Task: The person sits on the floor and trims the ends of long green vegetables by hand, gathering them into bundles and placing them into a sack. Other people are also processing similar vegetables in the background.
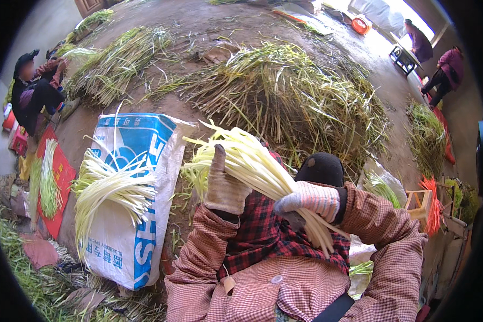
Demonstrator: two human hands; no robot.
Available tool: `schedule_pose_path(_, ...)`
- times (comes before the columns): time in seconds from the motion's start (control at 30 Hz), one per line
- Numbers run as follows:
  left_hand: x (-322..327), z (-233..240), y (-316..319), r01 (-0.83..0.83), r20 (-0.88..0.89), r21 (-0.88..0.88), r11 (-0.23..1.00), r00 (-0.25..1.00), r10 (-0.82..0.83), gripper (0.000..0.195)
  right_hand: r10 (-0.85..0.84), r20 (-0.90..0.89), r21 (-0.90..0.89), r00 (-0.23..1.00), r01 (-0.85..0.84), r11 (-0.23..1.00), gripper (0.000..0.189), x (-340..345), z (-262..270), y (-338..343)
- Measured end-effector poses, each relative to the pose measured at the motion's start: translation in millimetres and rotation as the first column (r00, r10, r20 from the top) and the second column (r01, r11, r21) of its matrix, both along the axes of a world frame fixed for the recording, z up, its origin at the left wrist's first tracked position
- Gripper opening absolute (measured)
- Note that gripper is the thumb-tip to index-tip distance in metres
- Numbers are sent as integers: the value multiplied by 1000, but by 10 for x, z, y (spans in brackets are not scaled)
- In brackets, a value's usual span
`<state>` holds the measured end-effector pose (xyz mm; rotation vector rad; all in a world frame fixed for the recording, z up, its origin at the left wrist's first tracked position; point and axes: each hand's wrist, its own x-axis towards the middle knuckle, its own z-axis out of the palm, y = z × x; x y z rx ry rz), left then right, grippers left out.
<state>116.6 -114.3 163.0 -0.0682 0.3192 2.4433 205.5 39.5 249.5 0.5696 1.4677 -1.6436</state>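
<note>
A bundle of pale yellow-white blanched chives (pixel 257 161) lies slantwise over my lap, leafy ends at upper left and stalk ends at lower right. My left hand (pixel 227 183), in a beige knit glove, cradles the leafy half with its thumb raised; its fingers are hidden behind the leaves. Around the stalks closes my right hand (pixel 312 201), in a striped glove with grey fingertips. To the left, a white and blue woven sack (pixel 120 249) lies flat and bears printing. Another loose bunch of chives (pixel 114 185) rests on it.
Heaps of untrimmed chives (pixel 298 92) cover the earth floor ahead. A red sheet (pixel 52 221) with a chive bunch is at far left, near a seated person (pixel 36 88). Two people are at upper right. Orange-red ties (pixel 430 205) hang on a wooden frame (pixel 418 201) at right.
</note>
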Motion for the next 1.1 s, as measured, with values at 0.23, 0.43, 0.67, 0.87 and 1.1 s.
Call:
schedule_pose_path(0.23,-417,-444,-275,-232,151,-159,960,955,256,64,306,3,264,952,-296,918,9,470,-93,326)
schedule_pose_path(0.43,-480,-752,-559,-241,83,-199,950,962,261,63,625,89,411,775,-600,686,36,1016,-262,718)
schedule_pose_path(0.67,-219,-664,-546,-189,170,-292,937,954,246,36,256,185,231,949,-295,927,47,1676,-202,992)
schedule_pose_path(0.87,-24,-672,-563,-104,158,-303,947,975,158,33,170,161,225,972,-204,953,52,2191,-473,1202)
schedule_pose_path(1.1,12,-762,-561,-224,-59,-547,807,971,230,26,31,193,267,981,-83,960,49,2587,-659,1354)
